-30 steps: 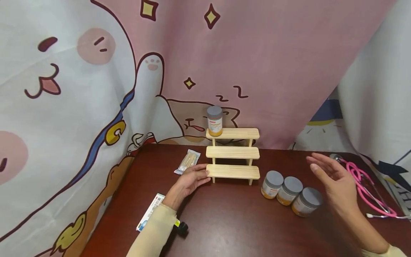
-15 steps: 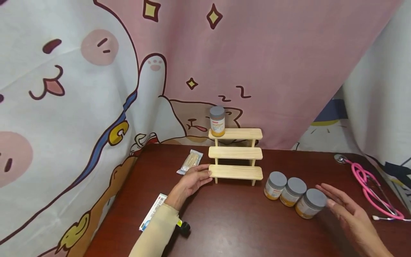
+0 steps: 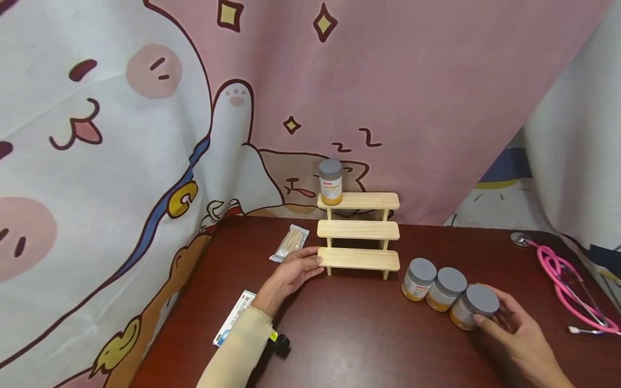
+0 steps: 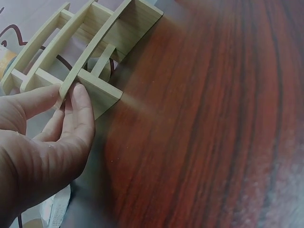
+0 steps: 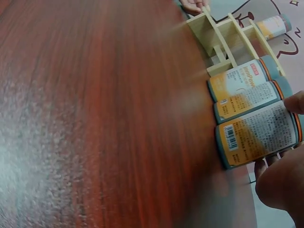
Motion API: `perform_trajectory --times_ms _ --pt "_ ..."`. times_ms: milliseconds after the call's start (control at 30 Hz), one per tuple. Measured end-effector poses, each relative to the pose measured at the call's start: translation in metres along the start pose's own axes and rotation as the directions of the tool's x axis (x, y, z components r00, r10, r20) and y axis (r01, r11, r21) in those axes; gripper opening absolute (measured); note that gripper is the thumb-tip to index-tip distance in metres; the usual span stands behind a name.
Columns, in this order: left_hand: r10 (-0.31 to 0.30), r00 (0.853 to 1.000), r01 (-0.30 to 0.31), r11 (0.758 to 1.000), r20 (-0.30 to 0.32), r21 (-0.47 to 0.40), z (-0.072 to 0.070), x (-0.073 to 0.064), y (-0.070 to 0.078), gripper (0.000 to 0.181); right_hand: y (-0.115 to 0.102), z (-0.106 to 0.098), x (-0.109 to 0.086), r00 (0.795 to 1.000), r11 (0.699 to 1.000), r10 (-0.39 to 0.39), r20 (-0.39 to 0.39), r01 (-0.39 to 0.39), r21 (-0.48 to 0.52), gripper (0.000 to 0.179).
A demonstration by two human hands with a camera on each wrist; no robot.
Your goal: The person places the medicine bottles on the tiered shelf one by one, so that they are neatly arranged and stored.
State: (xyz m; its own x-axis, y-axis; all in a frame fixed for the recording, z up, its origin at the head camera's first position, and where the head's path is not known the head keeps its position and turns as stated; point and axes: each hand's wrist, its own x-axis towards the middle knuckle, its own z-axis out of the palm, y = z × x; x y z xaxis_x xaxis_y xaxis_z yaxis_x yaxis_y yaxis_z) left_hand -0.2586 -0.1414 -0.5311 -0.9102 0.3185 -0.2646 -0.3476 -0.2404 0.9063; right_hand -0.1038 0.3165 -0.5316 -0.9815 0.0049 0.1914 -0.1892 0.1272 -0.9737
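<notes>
A pale wooden three-step rack (image 3: 358,230) stands at the back of the dark red table (image 3: 349,334). One grey-lidded jar with an orange label (image 3: 330,181) stands on its top step. My left hand (image 3: 315,262) pinches the left end of the lowest step, thumb (image 4: 81,102) on one side and fingers (image 4: 40,99) on the other. Three more such jars stand in a touching row to the rack's right (image 3: 418,278), (image 3: 445,288). My right hand (image 3: 490,319) grips the rightmost jar (image 3: 473,304), thumb (image 5: 295,101) and fingers (image 5: 266,164) curled round its body (image 5: 256,135).
A clear packet of thin wooden sticks (image 3: 290,242) lies left of the rack. A white and blue box (image 3: 234,318) sits beside my left sleeve. A pink stethoscope (image 3: 565,283) lies at the table's right edge. A cartoon curtain (image 3: 145,134) hangs close behind.
My right hand came down from above the table's right side and closed round the rightmost jar. The left hand stayed on the rack's lowest step.
</notes>
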Motion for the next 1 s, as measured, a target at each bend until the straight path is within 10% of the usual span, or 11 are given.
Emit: perform_trajectory --times_ms 367,667,1000 --pt "0.014 1.000 -0.014 1.000 0.004 -0.009 0.002 0.001 -0.002 0.052 -0.018 -0.015 0.008 0.974 0.916 0.156 -0.167 -0.206 -0.345 0.068" --pt "0.029 1.000 -0.029 1.000 -0.004 -0.009 0.001 0.001 -0.002 0.051 -0.054 -0.024 0.064 0.980 0.948 -0.051 -0.190 -0.012 -0.318 0.070" --pt "0.034 0.999 -0.034 0.999 -0.025 -0.005 0.004 -0.003 -0.005 0.050 -0.106 0.018 0.146 0.978 0.928 -0.207 -0.010 0.193 -0.318 0.067"
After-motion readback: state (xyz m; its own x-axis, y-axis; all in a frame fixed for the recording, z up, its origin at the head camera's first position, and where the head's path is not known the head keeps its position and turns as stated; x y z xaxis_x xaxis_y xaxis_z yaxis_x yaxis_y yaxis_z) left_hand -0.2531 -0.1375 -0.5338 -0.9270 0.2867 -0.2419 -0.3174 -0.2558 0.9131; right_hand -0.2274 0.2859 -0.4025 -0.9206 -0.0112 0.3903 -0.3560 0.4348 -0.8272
